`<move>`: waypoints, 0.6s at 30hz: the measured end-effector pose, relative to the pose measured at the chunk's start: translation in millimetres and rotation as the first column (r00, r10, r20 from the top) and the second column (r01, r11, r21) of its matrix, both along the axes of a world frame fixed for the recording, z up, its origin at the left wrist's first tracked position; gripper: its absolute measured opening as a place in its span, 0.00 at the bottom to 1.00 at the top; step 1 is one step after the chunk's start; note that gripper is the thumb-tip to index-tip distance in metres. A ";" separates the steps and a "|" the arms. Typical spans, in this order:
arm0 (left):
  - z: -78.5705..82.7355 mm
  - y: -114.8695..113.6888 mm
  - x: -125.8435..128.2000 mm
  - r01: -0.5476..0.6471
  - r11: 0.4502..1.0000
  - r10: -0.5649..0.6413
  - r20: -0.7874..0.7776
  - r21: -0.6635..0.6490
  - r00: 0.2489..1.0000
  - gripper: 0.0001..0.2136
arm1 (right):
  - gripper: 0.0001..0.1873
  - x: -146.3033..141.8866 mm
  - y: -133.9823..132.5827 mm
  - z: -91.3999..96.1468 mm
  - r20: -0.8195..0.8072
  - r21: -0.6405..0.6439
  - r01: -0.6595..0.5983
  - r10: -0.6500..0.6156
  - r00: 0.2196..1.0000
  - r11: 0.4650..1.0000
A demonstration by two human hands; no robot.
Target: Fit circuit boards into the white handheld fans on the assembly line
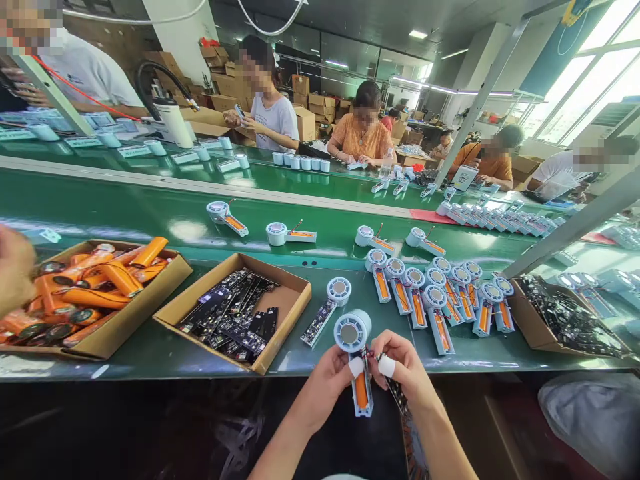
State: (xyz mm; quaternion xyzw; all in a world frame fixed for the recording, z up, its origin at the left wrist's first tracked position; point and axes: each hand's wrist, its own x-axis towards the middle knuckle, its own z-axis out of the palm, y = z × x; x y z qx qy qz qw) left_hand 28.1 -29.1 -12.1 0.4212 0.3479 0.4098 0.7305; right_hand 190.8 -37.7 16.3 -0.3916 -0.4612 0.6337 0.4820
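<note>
My left hand and my right hand both grip a light blue hand-held fan body with a round head and an orange battery in its open handle. Thumbs with white tape press at the handle's top, where small wires show. A dark circuit strip hangs below my right hand. Just beyond lie a loose circuit board and a round blue fan head on the green bench.
A cardboard box of black circuit boards sits left of my hands, a box of orange batteries farther left. Several fan bodies lie in rows at right. Conveyor belt carries more. Other people work across the line.
</note>
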 end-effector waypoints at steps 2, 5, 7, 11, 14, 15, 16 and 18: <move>0.7 -2.8 3.1 -0.107 0.993 0.110 -0.068 0.045 0.992 0.21 | 0.14 6.0 -0.9 5.7 0.206 0.102 0.083 -0.103 0.973 0.991; 1.0 -4.9 6.6 -0.194 0.970 0.223 -0.217 0.147 0.950 0.16 | 0.12 10.6 -4.1 13.4 0.547 0.279 0.122 -0.262 0.795 0.953; 0.7 -4.6 7.3 -0.236 0.954 0.283 -0.285 0.187 0.916 0.16 | 0.10 10.0 -7.8 16.2 0.717 0.379 0.074 -0.343 0.607 0.922; 2.4 -3.2 6.0 -0.270 0.929 0.350 -0.362 0.253 0.864 0.16 | 0.11 6.7 -16.9 21.9 0.904 0.382 -0.165 -0.331 0.270 0.909; 7.0 -3.9 4.7 -0.252 0.932 0.339 -0.377 0.262 0.862 0.14 | 0.12 5.5 -22.6 31.9 0.948 0.275 -0.359 -0.189 0.255 0.892; 8.5 -4.4 4.3 -0.239 0.937 0.325 -0.381 0.256 0.866 0.14 | 0.11 4.9 -23.7 35.6 0.946 0.249 -0.420 -0.126 0.300 0.873; 9.6 -4.9 3.9 -0.223 0.942 0.307 -0.379 0.249 0.873 0.13 | 0.12 3.9 -24.2 38.8 0.932 0.238 -0.462 -0.067 0.356 0.854; 10.2 -5.5 3.1 -0.187 0.957 0.257 -0.347 0.223 0.902 0.13 | 0.17 0.6 -23.3 41.5 0.871 0.229 -0.461 0.031 0.490 0.857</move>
